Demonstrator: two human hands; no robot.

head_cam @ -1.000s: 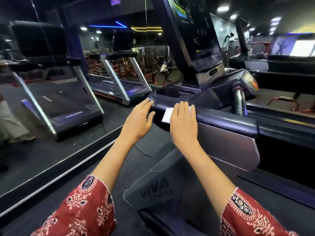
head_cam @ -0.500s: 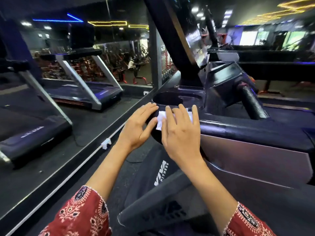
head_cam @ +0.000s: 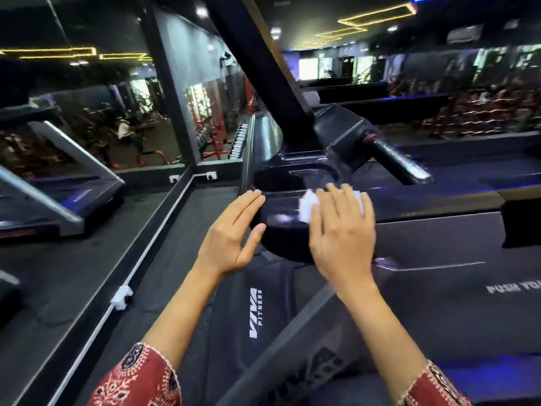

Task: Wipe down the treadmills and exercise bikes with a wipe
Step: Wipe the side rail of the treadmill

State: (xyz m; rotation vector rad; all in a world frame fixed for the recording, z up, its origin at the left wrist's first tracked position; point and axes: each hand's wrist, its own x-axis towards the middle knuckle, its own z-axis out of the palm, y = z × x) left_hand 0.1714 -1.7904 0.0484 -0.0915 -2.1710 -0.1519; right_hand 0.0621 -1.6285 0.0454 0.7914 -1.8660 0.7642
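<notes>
Mid-wipe on the treadmill, the person's right hand, grip wide and flat, presses the wipe onto the rail end beside the cup holder, the left hand rests open-gripped against its side, and the next move probably calls for a sweep along the rail.

The gym is dim: light comes from small ceiling spots and yellow strip lights overhead. Glare streaks the glossy treadmill console. The right hand is motion-blurred, and the wide lens bends lines at the edges.
</notes>
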